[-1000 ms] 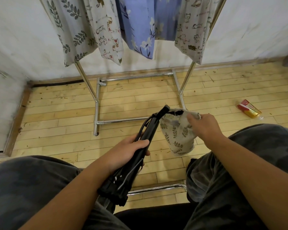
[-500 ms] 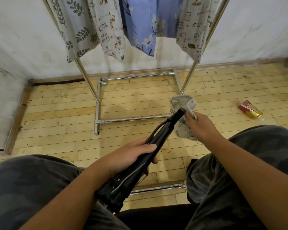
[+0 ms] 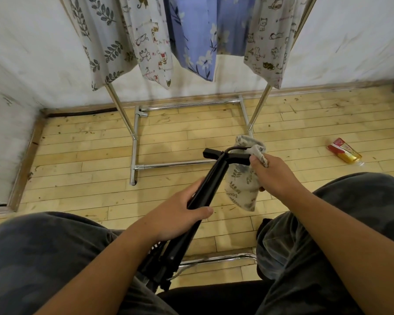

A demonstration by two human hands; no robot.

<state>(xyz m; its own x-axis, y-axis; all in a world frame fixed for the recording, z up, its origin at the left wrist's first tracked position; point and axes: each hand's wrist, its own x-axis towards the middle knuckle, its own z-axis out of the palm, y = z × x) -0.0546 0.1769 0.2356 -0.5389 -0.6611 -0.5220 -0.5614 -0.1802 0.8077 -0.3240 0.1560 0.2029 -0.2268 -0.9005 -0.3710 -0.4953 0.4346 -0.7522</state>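
A long black folded tool with a T-shaped handle at its far end slants up from my lap. My left hand grips its shaft at the middle. A small cloth bag with a grey leaf print hangs beside the T-handle. My right hand pinches the bag's rim against the right end of the handle. The tool's lower end lies between my knees, partly hidden by my left forearm.
A chrome clothes rack stands ahead on the wooden floor, hung with patterned cloths. A red and gold packet lies on the floor at the right. Another chrome bar runs under my knees. White walls close the corner.
The tool has turned so its T-handle now shows crosswise. My right hand has brought the bag's rim up to the handle's right end; the bag was open and hanging lower a second ago.
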